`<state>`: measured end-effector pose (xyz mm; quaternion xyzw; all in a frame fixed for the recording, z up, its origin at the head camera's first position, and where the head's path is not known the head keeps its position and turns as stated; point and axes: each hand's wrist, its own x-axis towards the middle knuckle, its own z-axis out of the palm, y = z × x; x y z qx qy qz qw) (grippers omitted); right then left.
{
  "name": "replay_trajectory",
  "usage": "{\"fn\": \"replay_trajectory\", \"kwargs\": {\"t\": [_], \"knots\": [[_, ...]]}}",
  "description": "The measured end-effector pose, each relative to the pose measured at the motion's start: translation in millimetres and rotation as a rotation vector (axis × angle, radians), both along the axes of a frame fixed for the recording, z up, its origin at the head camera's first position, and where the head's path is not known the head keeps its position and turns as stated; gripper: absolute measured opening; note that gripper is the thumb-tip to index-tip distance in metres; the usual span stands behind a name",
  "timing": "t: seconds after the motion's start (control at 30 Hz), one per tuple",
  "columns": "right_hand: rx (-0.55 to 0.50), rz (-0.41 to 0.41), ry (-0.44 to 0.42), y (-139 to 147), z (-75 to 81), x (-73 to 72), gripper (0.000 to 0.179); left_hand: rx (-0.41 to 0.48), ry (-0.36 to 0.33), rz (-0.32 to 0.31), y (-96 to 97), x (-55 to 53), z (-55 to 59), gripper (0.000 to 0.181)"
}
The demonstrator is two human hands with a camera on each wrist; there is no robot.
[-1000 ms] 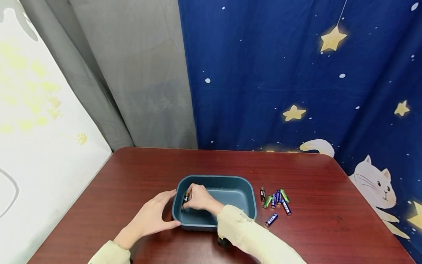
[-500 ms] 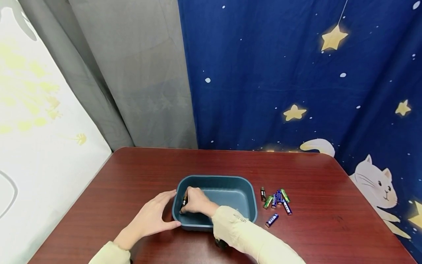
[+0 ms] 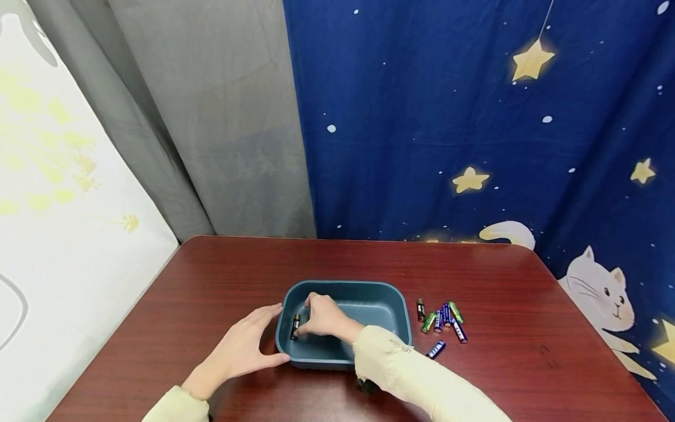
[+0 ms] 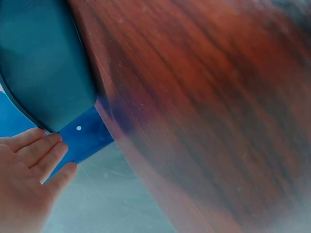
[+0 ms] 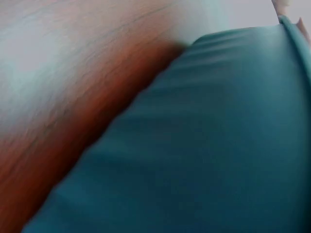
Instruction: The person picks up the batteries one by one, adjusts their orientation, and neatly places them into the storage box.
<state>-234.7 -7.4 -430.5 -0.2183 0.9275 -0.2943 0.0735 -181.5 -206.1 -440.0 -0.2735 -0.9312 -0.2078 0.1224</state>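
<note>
In the head view, a dark battery with a gold end (image 3: 295,326) lies inside a blue-green plastic bin (image 3: 343,363), along its left wall. My right hand (image 3: 324,316) is in the bin just right of that battery, fingers and thumb spread apart, the thumb tip right beside the battery. Outside the bin's left end, my left hand (image 3: 248,343) touches the rim with extended fingers at the back corner and the thumb at the front corner. The left wrist view shows the left hand (image 4: 29,170) with straight fingers at the bin's edge (image 4: 77,43).
Right of the bin, several blue, green and dark batteries (image 3: 438,320) lie grouped on the reddish-brown table (image 3: 237,264). One blue battery (image 3: 436,349) lies nearer, partly behind the right sleeve (image 3: 411,369). The bin's outer wall (image 5: 194,136) fills much of the right wrist view.
My right hand has let go of the dark battery by the bin's left wall, and has drawn a little to the right with its fingers spread. The left hand has stayed at the rim.
</note>
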Motion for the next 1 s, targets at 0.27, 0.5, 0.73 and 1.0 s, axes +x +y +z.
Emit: {"fn": "replay_trajectory", "kwargs": {"t": [0.27,0.5,0.73,1.0], "knots": [[-0.106,0.039,-0.043,41.2,15.3,6.6,0.056,-0.017,-0.014,0.012,2.0,0.8,1.9,0.083],[-0.217,0.049,-0.020,95.6,32.4,23.2,0.052,-0.022,-0.006,0.010,1.8,0.3,3.2,0.084],[-0.259,-0.045,0.106,153.2,44.2,34.8,0.047,-0.029,-0.010,0.008,2.9,-0.3,3.9,0.085],[-0.246,-0.286,0.153,222.5,30.9,48.1,0.042,-0.032,-0.016,0.013,2.9,0.5,4.5,0.085]]}}
